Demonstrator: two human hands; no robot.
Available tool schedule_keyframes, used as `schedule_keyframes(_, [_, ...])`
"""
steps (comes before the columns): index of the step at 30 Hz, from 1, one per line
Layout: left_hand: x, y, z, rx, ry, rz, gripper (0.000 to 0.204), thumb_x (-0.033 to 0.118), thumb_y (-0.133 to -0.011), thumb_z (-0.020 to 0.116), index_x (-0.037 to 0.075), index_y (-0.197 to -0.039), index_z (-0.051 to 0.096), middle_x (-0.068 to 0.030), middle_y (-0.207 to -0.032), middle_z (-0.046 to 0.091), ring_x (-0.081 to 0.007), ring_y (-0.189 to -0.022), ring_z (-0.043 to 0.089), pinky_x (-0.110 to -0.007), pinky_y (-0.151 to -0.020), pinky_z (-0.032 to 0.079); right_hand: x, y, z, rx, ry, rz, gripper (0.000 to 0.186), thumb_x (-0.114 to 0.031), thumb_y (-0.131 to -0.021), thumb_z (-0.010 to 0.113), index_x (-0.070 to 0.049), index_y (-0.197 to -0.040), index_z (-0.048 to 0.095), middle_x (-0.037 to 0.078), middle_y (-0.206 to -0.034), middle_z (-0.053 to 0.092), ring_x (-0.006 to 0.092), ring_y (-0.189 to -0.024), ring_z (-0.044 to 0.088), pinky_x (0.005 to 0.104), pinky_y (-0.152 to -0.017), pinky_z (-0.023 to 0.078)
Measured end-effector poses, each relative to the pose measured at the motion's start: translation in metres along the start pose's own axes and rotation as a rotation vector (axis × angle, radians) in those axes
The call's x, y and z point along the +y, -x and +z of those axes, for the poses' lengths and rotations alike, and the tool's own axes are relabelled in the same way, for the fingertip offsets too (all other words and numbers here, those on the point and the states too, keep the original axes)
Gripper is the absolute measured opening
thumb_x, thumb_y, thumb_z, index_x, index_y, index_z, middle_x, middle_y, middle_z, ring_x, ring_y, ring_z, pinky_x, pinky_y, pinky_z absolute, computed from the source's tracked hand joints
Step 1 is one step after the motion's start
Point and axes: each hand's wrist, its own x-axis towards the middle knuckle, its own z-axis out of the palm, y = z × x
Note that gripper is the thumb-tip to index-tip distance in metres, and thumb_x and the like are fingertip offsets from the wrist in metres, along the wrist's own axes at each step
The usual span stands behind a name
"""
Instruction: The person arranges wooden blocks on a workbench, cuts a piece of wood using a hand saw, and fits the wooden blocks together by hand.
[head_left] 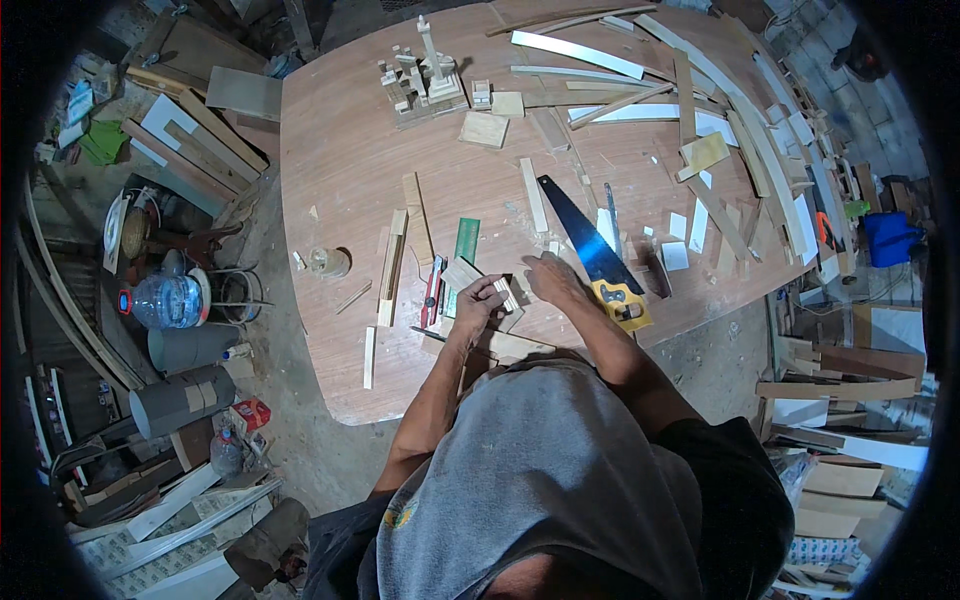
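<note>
My left hand (478,308) is closed on a small pale wooden piece (509,294) with a striped face, over other flat wood strips near the table's front edge. To its right, my right hand (553,281) is low over the tabletop, its fingers bunched; whatever they hold, if anything, is hidden. Just beyond those fingers lie tiny wood offcuts (553,247). A hand saw (592,245) with a dark blade and yellow handle lies right of my right hand. A red utility knife (432,291) and a green ruler-like strip (467,240) lie left of my left hand.
The wooden table (340,190) carries a small wooden building model (425,82) at the back. A glass jar (330,262) stands at left, near wood strips (392,265). Long strips (600,75) crowd the back right. A water bottle (160,301) is beyond the left edge.
</note>
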Motion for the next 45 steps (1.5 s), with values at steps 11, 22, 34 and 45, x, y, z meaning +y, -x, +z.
schedule_keyframes(11, [0.004,-0.008,0.003,0.005,0.040,-0.008,0.038,0.004,-0.088,0.074,0.003,-0.125,0.064,-0.0016,-0.088,0.070,-0.0090,-0.069,0.064,-0.025,-0.055,0.053,-0.011,0.037,-0.006,-0.227,-0.896,0.232,0.019,-0.006,-0.094,0.065,0.002,-0.109,0.056,0.015,-0.106,0.065,0.0203,-0.100,0.067,0.0363,-0.081,0.055])
schedule_keyframes(22, [-0.001,-0.008,0.027,-0.071,-0.046,0.094,0.039,0.003,-0.088,0.074,0.003,-0.126,0.064,-0.0060,-0.096,0.072,-0.0089,-0.074,0.064,-0.022,-0.057,0.051,0.002,0.056,0.020,0.037,-1.022,0.159,0.024,-0.009,-0.096,0.066,0.003,-0.114,0.055,0.010,-0.096,0.066,0.0145,-0.070,0.067,0.0249,-0.056,0.050])
schedule_keyframes(34, [0.003,0.005,0.038,-0.009,0.029,0.038,0.036,0.004,-0.085,0.078,0.003,-0.119,0.064,-0.0061,-0.093,0.072,-0.0123,-0.077,0.067,-0.026,-0.063,0.055,-0.011,0.077,0.001,0.113,-0.490,0.072,0.023,-0.008,-0.089,0.072,0.001,-0.111,0.069,0.010,-0.106,0.073,0.0161,-0.093,0.071,0.0295,-0.079,0.057])
schedule_keyframes(45, [0.006,0.006,0.030,-0.158,-0.133,0.006,0.048,0.008,-0.081,0.083,0.004,-0.122,0.059,-0.0079,-0.094,0.070,-0.0123,-0.078,0.065,-0.026,-0.060,0.053,-0.009,0.081,-0.020,-0.083,-0.579,-0.147,0.101,-0.009,-0.075,0.083,-0.011,-0.156,0.022,0.017,-0.142,0.053,0.0291,-0.125,0.057,0.0397,-0.097,0.052])
